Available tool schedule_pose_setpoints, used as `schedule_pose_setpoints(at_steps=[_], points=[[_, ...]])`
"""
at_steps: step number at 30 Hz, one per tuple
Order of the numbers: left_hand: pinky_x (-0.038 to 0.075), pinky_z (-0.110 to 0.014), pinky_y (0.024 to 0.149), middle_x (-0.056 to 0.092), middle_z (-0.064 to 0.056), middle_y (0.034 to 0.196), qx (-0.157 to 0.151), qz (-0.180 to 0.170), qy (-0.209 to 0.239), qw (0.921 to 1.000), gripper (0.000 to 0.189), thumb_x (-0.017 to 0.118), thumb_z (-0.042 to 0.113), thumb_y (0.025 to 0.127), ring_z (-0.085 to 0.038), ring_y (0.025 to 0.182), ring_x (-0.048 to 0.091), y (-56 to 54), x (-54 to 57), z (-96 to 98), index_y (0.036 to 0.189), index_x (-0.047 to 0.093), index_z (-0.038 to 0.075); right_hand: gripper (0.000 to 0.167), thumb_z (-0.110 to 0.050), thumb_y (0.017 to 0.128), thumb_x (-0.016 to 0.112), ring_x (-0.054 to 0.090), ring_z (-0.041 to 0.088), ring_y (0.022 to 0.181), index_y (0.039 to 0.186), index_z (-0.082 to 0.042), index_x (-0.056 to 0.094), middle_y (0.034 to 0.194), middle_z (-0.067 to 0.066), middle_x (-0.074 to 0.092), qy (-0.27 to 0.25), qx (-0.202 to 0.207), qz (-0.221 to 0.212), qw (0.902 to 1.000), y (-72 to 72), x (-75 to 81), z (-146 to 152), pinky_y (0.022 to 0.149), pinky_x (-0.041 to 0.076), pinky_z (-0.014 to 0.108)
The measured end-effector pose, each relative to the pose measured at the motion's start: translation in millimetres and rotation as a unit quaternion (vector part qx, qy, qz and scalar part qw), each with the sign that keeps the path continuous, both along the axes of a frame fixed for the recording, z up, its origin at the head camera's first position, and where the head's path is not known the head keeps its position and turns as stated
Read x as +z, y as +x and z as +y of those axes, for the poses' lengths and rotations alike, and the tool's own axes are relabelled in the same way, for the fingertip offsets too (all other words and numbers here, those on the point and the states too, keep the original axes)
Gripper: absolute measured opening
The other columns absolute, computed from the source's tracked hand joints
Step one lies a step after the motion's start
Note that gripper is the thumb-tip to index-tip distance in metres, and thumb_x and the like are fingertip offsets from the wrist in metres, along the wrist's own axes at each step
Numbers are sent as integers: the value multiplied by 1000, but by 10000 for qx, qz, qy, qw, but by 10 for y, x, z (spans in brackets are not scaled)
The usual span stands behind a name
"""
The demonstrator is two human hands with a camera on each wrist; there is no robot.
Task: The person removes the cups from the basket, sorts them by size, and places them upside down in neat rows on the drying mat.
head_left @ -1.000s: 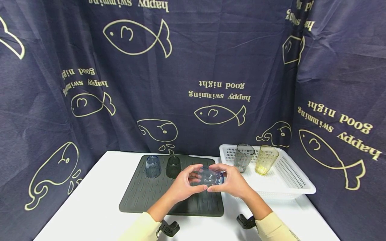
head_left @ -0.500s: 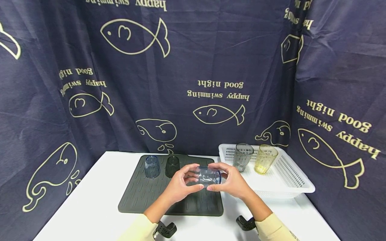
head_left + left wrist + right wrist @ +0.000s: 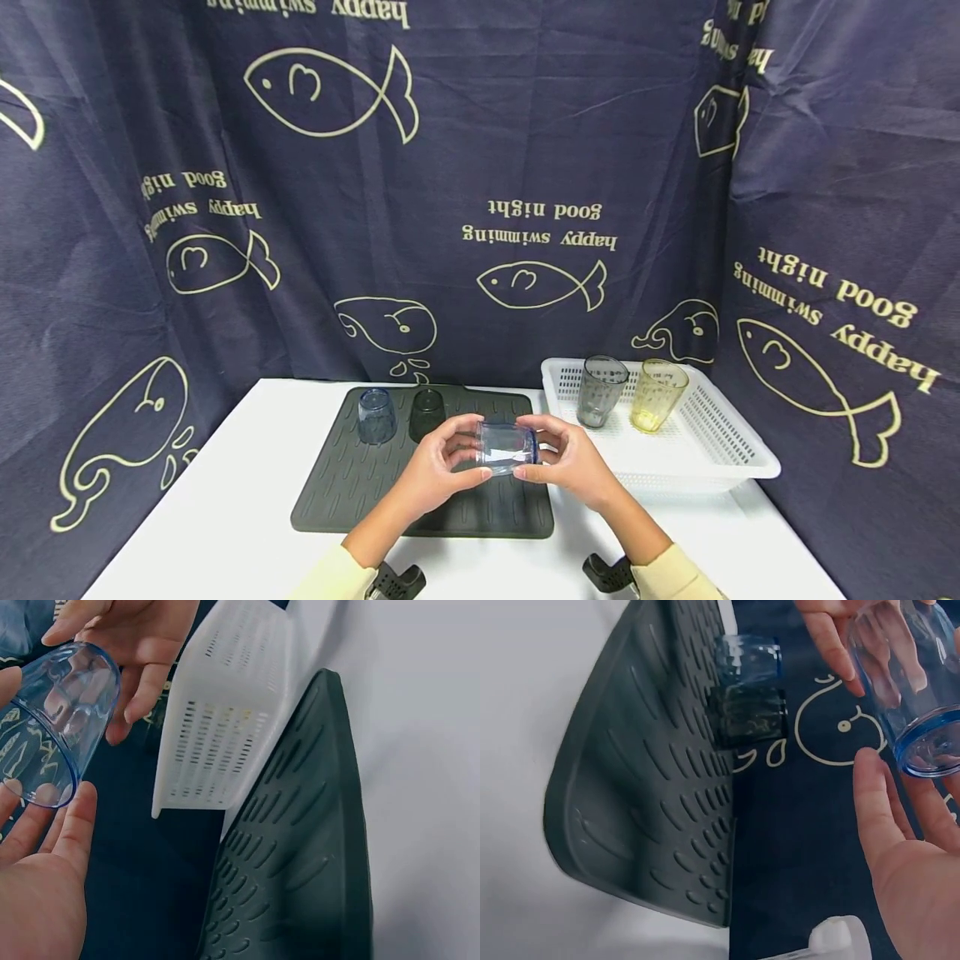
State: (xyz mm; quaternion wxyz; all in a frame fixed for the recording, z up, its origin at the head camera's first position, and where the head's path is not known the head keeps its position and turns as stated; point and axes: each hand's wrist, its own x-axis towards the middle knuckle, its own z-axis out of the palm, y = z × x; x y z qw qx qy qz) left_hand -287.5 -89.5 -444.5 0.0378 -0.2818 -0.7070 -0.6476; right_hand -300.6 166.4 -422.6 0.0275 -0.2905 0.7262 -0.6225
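Observation:
A clear blue-tinted drinking glass (image 3: 507,447) lies sideways in the air between both hands, over the right part of a dark grey drying mat (image 3: 360,492). My left hand (image 3: 442,467) grips its left end, thumb in front and fingers behind. At the other end, where a darker blue edge shows, my right hand (image 3: 566,458) holds it the same way. Both wrist views show the glass (image 3: 67,712) with fingertips at its wall. Towards the mat's back left stand a blue glass (image 3: 377,417) and a dark grey glass (image 3: 427,415), the latter close by my left hand.
A white perforated basket (image 3: 720,462) stands on the right of the white table (image 3: 202,508). In it are a grey glass (image 3: 602,392) and a yellow glass (image 3: 658,396), both mouth up. A navy curtain (image 3: 420,208) with fish drawings closes off the back and sides.
The held glass has turned from tilted to nearly level and shifted slightly left along with my left hand. Both hands keep hold of it. The other glasses stay put.

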Motion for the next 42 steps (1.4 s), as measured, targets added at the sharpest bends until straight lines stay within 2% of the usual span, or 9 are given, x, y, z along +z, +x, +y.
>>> schedule_pose_setpoints(at_steps=[5,10,14,19,24,28,33,37,42], points=[[55,-27,102,57,-17,138,-24,-73,16,10000,73,85,2,79,-25,118,62,40,1,-29,144,51,5,71,-3,77,88,72,15,110,140,5,55,138,28,58,-234,121,-221,9994,29,-38,-36,91,61,30],[55,-24,101,57,-17,138,-28,-99,32,9999,73,85,1,79,-17,116,63,53,-9,-46,144,52,6,73,-1,76,88,71,12,106,139,10,53,131,20,63,-362,103,-259,9990,34,-75,-85,89,61,28],[55,-22,100,56,-18,139,-101,-109,106,9998,72,84,2,80,-15,115,63,51,-24,-65,144,51,7,72,2,76,87,70,12,104,139,12,52,129,15,64,-533,126,-218,9983,31,-107,-116,87,62,27],[54,-24,103,53,-19,144,-117,-90,21,9999,76,83,5,84,-15,119,62,49,-50,-103,150,46,8,70,1,77,86,70,12,103,139,9,54,127,10,65,-657,0,-211,9976,30,-134,-153,84,62,26],[53,-27,105,51,-15,148,167,-230,-248,9993,78,83,10,86,-24,123,62,72,-79,-180,152,43,11,69,4,76,86,67,11,107,138,4,57,132,14,61,-770,-445,-299,9956,10,-165,-224,86,61,26],[53,-30,106,53,-18,147,311,-217,-427,9984,74,82,14,88,-32,124,62,104,-107,-276,151,44,8,68,4,75,87,65,11,106,137,-1,60,139,17,59,-806,-967,-440,9911,-26,-198,-293,85,60,22],[54,-31,105,56,-14,142,647,-90,-785,9948,68,82,17,88,-22,120,64,151,-156,-416,147,49,11,69,4,74,86,65,11,104,138,-1,59,136,16,62,-923,-1407,-577,9841,-71,-245,-380,87,58,21],[55,-32,103,58,-10,137,1012,18,-1197,9876,64,81,21,89,-19,117,64,200,-217,-529,145,52,12,67,4,74,86,65,12,101,136,-1,60,129,14,64,-995,-1643,-553,9798,-121,-292,-434,84,59,20],[57,-37,101,60,-6,132,1537,213,-1747,9723,66,83,22,87,-26,117,63,247,-315,-704,145,53,11,65,4,73,87,65,14,100,134,-1,62,126,19,65,-1070,-1858,-523,9753,-192,-352,-491,80,59,20]])
